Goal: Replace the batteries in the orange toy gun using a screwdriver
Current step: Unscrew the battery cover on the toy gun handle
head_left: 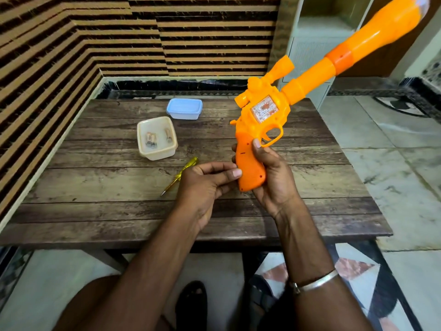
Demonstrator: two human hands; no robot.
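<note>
Over the table (95, 206), your right hand (272, 173) grips the orange toy gun (260, 115); your left hand (205, 180) pinches its handle, with the screwdriver (188, 163) just left.

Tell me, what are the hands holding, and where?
The right hand grips the orange toy gun by its handle; the left hand touches the handle's edge.

The right hand (269, 173) grips the gun (262, 115) by its handle, barrel tilted up and right; the left hand (205, 180) pinches the handle's edge. A screwdriver (183, 169) and a tub (143, 149) of batteries (151, 139) lie on the table (95, 187).
</note>
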